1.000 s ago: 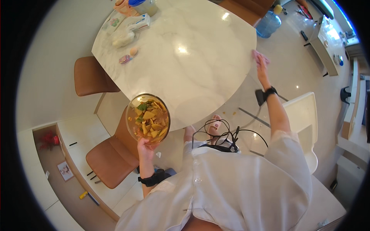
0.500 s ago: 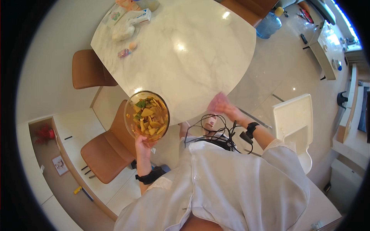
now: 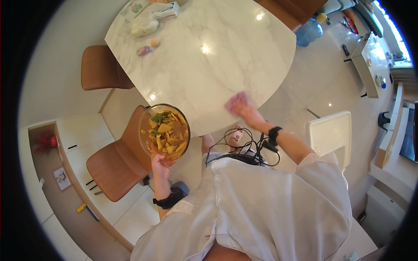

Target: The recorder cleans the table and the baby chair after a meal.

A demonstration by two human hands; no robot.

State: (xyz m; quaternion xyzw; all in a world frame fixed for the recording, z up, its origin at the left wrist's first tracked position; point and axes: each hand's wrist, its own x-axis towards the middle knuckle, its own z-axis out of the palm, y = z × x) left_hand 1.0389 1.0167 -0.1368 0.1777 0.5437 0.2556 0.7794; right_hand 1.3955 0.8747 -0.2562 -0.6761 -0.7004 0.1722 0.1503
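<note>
My left hand point(image 3: 161, 163) grips a clear glass bowl point(image 3: 188, 138) by its near rim, held out beside the table's near left edge. Inside it lie yellow chunks and slices of cooked food point(image 3: 165, 130) with some green pieces in brown sauce. On the near right part of the white marble table point(image 3: 209, 82), my right hand point(image 3: 244, 109) presses a pink cloth point(image 3: 235, 102) against the top. Its fingers are somewhat blurred, curled over the cloth. Both wrists wear black bands.
Toward the table's far left are a white bag point(image 3: 145, 27), a tissue pack point(image 3: 167, 11), an egg-like object point(image 3: 155, 42) and a small colourful packet point(image 3: 143, 51). A brown chair point(image 3: 117, 154) stands below the bowl, a white high chair point(image 3: 328, 130) at right. Black cables point(image 3: 257, 148) hang at my waist.
My right hand has slid the pink cloth from the table's edge inward, up and to the left. The bowl stays almost where it was in my left hand.
</note>
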